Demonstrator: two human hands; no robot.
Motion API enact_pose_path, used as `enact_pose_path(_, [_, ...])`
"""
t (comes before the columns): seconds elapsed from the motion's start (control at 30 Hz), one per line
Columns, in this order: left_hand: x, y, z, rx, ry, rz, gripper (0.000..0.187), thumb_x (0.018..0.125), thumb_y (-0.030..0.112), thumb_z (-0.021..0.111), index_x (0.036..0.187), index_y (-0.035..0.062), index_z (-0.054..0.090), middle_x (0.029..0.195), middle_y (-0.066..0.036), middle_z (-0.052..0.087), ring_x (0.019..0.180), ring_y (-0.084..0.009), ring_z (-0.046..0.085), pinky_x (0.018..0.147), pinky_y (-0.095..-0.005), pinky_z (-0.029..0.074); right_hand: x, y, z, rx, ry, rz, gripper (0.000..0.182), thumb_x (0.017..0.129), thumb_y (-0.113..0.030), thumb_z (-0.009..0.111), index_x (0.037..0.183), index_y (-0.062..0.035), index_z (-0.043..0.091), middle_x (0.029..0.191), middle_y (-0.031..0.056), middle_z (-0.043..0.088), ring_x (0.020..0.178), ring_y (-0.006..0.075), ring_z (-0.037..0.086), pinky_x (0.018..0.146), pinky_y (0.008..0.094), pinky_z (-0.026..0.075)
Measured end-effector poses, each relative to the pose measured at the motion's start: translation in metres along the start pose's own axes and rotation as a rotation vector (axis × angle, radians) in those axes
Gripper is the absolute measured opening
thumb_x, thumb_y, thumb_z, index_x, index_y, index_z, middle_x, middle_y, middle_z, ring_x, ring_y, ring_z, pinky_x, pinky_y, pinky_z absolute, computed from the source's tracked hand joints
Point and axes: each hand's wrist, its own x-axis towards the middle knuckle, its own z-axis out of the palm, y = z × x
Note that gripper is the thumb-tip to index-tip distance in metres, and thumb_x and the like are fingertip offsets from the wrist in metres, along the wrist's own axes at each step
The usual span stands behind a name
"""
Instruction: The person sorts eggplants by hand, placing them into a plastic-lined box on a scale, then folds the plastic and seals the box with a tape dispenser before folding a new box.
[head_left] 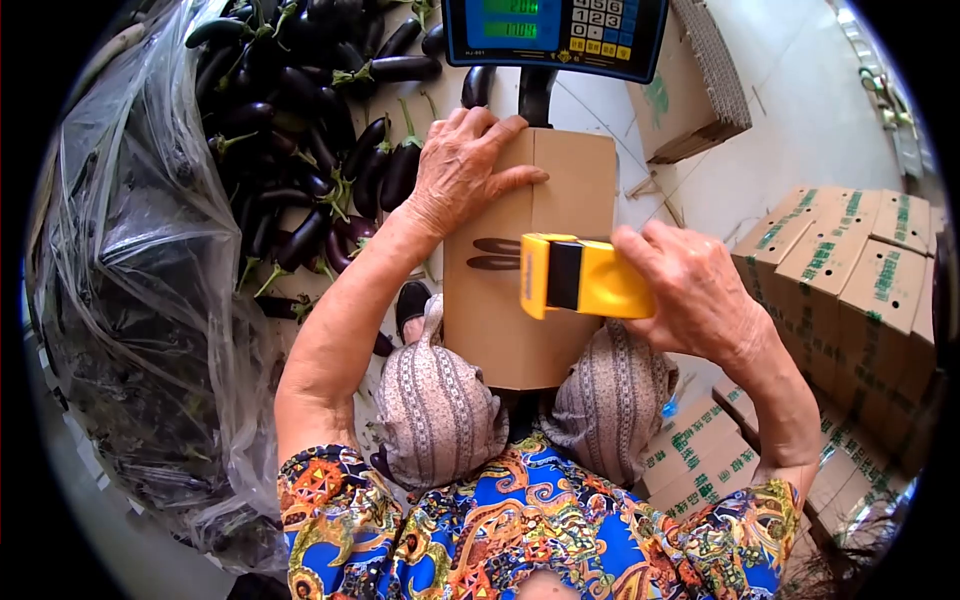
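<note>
A closed cardboard box [510, 345] with a dark printed mark on its top stands between my knees. My left hand [465, 170] grips its far left corner, the thumb lying across the top and the fingers bent over the far edge. In my right hand [690, 285] is a yellow tape dispenser [610, 280] with a black band, held over the right part of the box. My right fingers are wrapped round its rear end. Just beyond the box stands a digital scale display [555, 35] with green lit numbers and a keypad.
Many eggplants [300, 110] lie in a heap at the far left, beside crumpled clear plastic sheeting [150, 250]. Stacked boxes with green print [850, 260] stand on the right, more [700, 455] near my right knee. Flattened cardboard [690, 85] leans at the far right.
</note>
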Motion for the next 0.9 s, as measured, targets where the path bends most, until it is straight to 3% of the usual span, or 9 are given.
enact_pose_path(0.07, [0.0,-0.001,0.0,-0.02,0.009,0.002,0.06,0.081,0.052,0.073,0.123,0.0107,0.064,0.106,-0.011,0.06,0.103,-0.0311,0.058,0.094,-0.0441,0.046,-0.024,0.022,0.0,-0.019,0.003,0.032,0.052,0.065,-0.01,0.08,0.11,-0.0038,0.055,0.086,0.0134,0.06,0.077,0.0319,0.066,0.068,0.0416,0.056])
enact_pose_path(0.2, [0.001,0.0,0.002,0.009,0.035,0.008,0.057,0.079,0.054,0.073,0.116,0.0126,0.067,0.101,-0.009,0.06,0.102,-0.028,0.057,0.09,-0.0432,0.046,-0.158,0.128,-0.015,-0.306,0.022,0.478,0.056,0.067,-0.013,0.079,0.118,-0.0062,0.057,0.095,0.0175,0.066,0.082,0.036,0.067,0.07,0.0442,0.056])
enact_pose_path(0.3, [0.002,0.004,0.001,0.048,0.015,0.013,0.055,0.08,0.052,0.073,0.117,0.0123,0.067,0.102,-0.009,0.061,0.102,-0.0284,0.057,0.091,-0.0436,0.045,-0.196,0.113,-0.024,-0.058,0.284,0.703,0.048,0.076,-0.02,0.075,0.118,-0.0057,0.057,0.095,0.0184,0.069,0.086,0.0344,0.071,0.078,0.0411,0.057])
enact_pose_path(0.37, [0.003,0.005,-0.004,0.062,-0.083,-0.027,0.054,0.084,0.049,0.071,0.122,0.0121,0.066,0.111,-0.01,0.062,0.112,-0.0296,0.056,0.096,-0.0437,0.043,-0.178,0.089,-0.028,0.116,0.312,0.666,0.049,0.075,-0.022,0.078,0.117,-0.006,0.058,0.094,0.0167,0.07,0.087,0.0295,0.072,0.078,0.0394,0.058])
enact_pose_path(0.5, [0.007,0.009,-0.015,0.192,-0.03,0.147,0.062,0.091,0.048,0.065,0.139,0.0112,0.054,0.142,-0.014,0.05,0.136,-0.0312,0.041,0.107,-0.0444,0.038,-0.138,0.062,-0.028,0.348,0.342,0.421,0.06,0.07,-0.029,0.084,0.119,-0.007,0.059,0.096,0.0134,0.069,0.087,0.0267,0.072,0.082,0.0368,0.059])
enact_pose_path(0.63, [0.024,0.056,-0.042,-0.599,-0.025,0.055,0.064,0.096,0.048,0.057,0.146,0.0089,0.046,0.146,-0.016,0.046,0.136,-0.0322,0.041,0.115,-0.0442,0.032,-0.123,0.042,-0.049,0.479,0.384,0.269,0.075,0.066,-0.034,0.087,0.128,-0.0059,0.056,0.111,0.0152,0.068,0.097,0.0261,0.07,0.09,0.0372,0.058])
enact_pose_path(0.73, [0.034,0.076,-0.039,-1.202,-0.23,-0.056,0.074,0.101,0.062,0.039,0.149,0.0055,0.041,0.147,-0.019,0.046,0.142,-0.0295,0.038,0.116,-0.0451,0.03,-0.145,0.06,-0.047,0.342,0.296,0.291,0.067,0.083,-0.037,0.073,0.14,-0.0091,0.05,0.134,0.0126,0.058,0.117,0.0308,0.061,0.106,0.0407,0.046])
enact_pose_path(0.83, [0.036,0.084,-0.029,-1.472,-0.496,-0.139,0.094,0.091,0.082,0.02,0.154,0.0143,0.035,0.152,-0.014,0.043,0.146,-0.0284,0.03,0.12,-0.0539,0.015,-0.146,0.071,-0.042,0.403,0.391,0.214,0.069,0.089,-0.045,0.068,0.143,-0.0098,0.046,0.14,0.008,0.055,0.123,0.0271,0.058,0.11,0.0392,0.042])
enact_pose_path(0.9, [0.029,0.086,-0.026,-1.594,-0.62,-0.124,0.095,0.09,0.083,0.022,0.15,0.0117,0.042,0.14,-0.013,0.053,0.138,-0.0264,0.04,0.119,-0.0481,0.02,-0.136,0.071,-0.034,0.587,0.503,0.156,0.073,0.088,-0.052,0.069,0.144,-0.0095,0.046,0.139,0.0043,0.056,0.122,0.0218,0.057,0.109,0.0365,0.043])
